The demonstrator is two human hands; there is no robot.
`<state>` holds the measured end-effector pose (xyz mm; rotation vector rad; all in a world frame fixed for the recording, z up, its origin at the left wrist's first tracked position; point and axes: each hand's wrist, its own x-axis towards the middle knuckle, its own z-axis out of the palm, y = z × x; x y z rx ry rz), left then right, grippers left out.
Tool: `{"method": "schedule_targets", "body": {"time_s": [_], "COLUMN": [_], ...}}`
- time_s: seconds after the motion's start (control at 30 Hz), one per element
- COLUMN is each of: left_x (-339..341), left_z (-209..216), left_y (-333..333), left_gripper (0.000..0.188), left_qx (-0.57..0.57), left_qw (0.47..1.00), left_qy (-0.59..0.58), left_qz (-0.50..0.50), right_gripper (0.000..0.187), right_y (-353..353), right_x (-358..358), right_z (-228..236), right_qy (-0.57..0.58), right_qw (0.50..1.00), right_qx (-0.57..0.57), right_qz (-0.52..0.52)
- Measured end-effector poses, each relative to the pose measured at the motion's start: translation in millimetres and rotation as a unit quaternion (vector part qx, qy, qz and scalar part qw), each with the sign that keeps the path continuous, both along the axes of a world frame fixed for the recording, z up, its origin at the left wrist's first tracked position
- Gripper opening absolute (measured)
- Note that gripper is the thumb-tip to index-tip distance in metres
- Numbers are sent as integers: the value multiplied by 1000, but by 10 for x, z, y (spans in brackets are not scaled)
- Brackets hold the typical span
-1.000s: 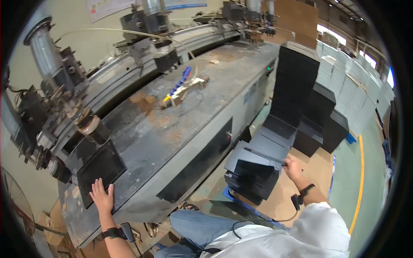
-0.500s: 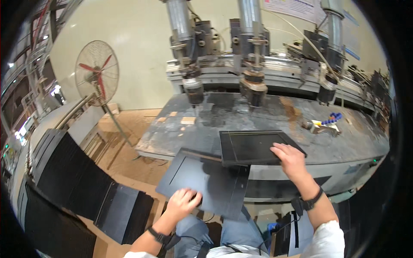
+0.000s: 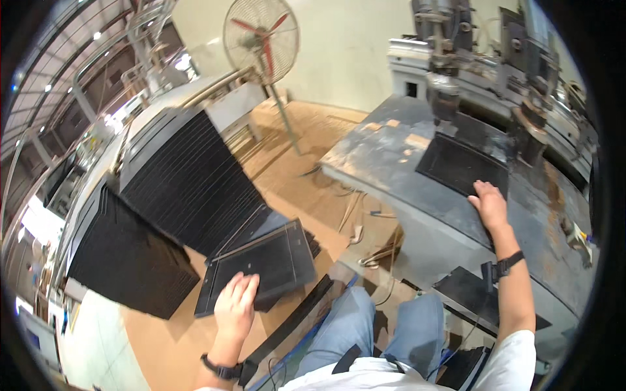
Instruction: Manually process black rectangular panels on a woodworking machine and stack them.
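My left hand [image 3: 236,306] grips the near edge of a flat black panel [image 3: 277,259], with thin lines along its borders. The panel is tilted over a low stack of similar panels [image 3: 311,247] on my left; whether it touches them I cannot tell. My right hand [image 3: 490,205] is at the near edge of another black panel [image 3: 462,164] lying on the machine's grey table [image 3: 385,153]. Its fingers are stretched out against that panel, close to the machine's spindle heads [image 3: 445,98].
Tall stacks of black panels [image 3: 186,179] stand at my left on a brown board [image 3: 160,342]. Beyond them is a standing fan [image 3: 262,40] with red blades. Cables [image 3: 385,257] hang beside the table, and another dark panel [image 3: 466,293] lies below its front edge.
My view has turned left. The left hand has carried its panel from in front of the table to the low stack. The panel under my right hand has moved farther onto the table, toward the spindles.
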<state>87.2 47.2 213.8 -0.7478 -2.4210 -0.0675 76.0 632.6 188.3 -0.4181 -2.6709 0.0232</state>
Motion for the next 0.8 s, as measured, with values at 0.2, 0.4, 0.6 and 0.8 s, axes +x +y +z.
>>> {"method": "schedule_targets", "body": {"time_s": [0.2, 0.4, 0.6, 0.8], "left_x": [-620, -819, -859, -949], "left_z": [-681, -766, -679, -134], "left_y": [108, 48, 482, 2580], "left_gripper": [55, 75, 54, 52], "left_qx": [-63, 45, 58, 40], "left_qw": [979, 977, 995, 939], "left_qy": [-130, -163, -68, -21], "left_qz": [144, 130, -36, -340], "right_gripper": [54, 36, 106, 116], "right_y": [-337, -510, -545, -1186], "right_x": [267, 2366, 4613, 4871], "right_z": [68, -532, -2737, -3144], "right_qy": [104, 227, -70, -202], "right_qw": [993, 972, 786, 765], "right_qx": [-34, -48, -209, -252], "right_qz": [47, 43, -578, -558]}}
